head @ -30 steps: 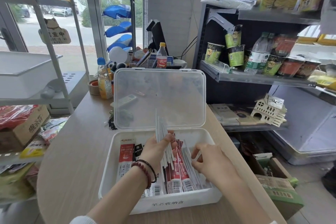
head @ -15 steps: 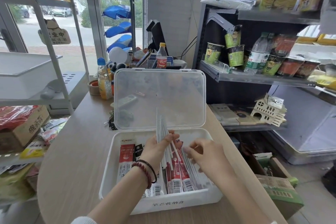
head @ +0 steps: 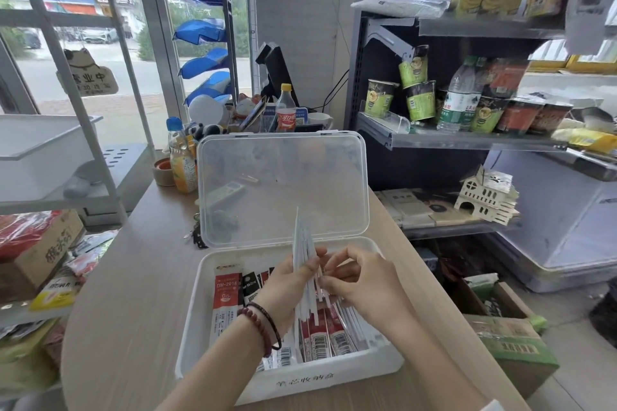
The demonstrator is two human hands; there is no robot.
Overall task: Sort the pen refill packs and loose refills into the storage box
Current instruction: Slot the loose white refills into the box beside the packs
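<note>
Refills (head: 302,250), white, loose bundle, upright over box (head: 334,380). Left hand (head: 287,287) fingers wrapped round bundle, thumb pressed on front. Right hand (head: 359,280) fingertips pinched on bundle's right edge. Red packs (head: 325,334) lie in box. Lid (head: 283,183) stands open. Box on counter (head: 133,294).

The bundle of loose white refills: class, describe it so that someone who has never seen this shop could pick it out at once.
Find the white storage box with its clear lid raised, on the wooden counter. Above it the left hand grips the bundle of loose white refills, which stands nearly upright. Unlike the red and white refill packs lying flat below, these are bare, unprinted sticks.
</note>
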